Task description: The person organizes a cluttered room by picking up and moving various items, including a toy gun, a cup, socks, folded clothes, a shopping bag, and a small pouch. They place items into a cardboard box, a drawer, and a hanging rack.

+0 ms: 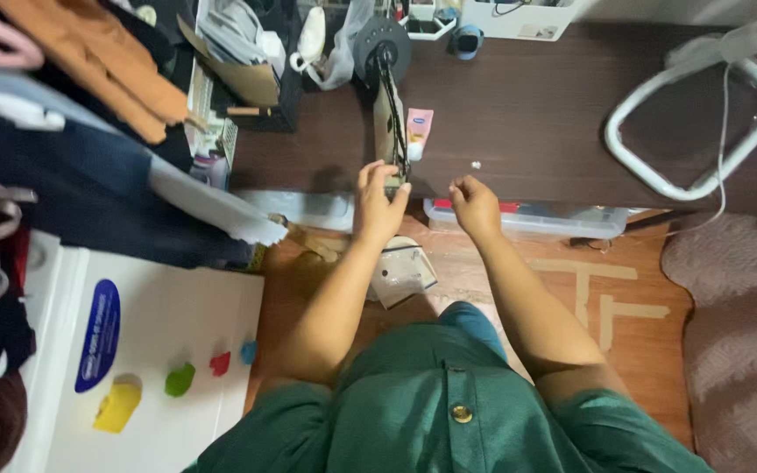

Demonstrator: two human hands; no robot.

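- Two hands meet at the front edge of the dark bench (536, 123): the left hand (378, 203) pinches the lower end of a black strap (392, 118).
- The right hand (473, 203) is loosely curled, gripping nothing visible.
- A pink tube (419, 133) lies just beside the strap.
- A clear plastic box (527, 221) sits under the bench edge.

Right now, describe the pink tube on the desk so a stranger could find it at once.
Start at the dark brown desk across the top of the view. Just beyond the left hand a black strap runs down from a round black disc. The pink tube lies right beside that strap, the only pink thing on the desk.
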